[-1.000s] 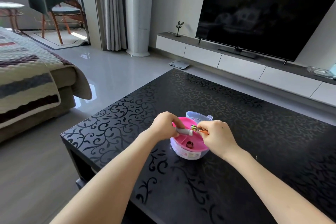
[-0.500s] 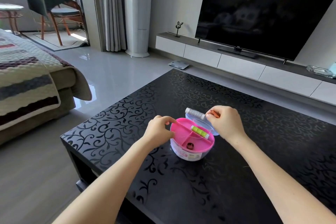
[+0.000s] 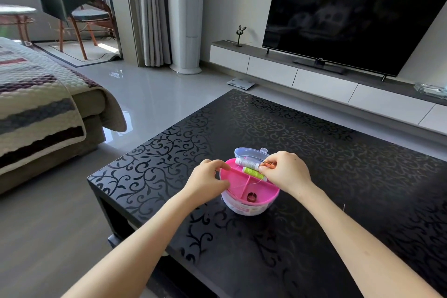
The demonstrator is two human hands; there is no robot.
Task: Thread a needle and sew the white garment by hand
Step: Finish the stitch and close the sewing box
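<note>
A round sewing box [image 3: 244, 208] with a pink divided tray [image 3: 233, 176] stands on the black table, its clear lid [image 3: 250, 152] open behind it. My right hand [image 3: 286, 173] pinches the end of a white thread spool [image 3: 248, 161] over the tray's far side, with a small orange tool [image 3: 271, 164] tucked under its fingers. A green spool [image 3: 254, 173] lies in the tray just below the white one. My left hand [image 3: 206, 178] grips the tray's left rim with curled fingers. A thin loose thread lies across the tray. No white garment or needle is in view.
The black patterned table [image 3: 314, 201] stretches wide to the right and front. A small dark red ring [image 3: 251, 196] sits in the tray's near compartment. A sofa with a striped cover [image 3: 36, 113] stands at the left; a TV [image 3: 350, 14] on a low cabinet is behind.
The white spool passed from my left hand to my right, which lifted it and now lowers it to the tray beside the green spool. My left hand moved to the tray's left rim.
</note>
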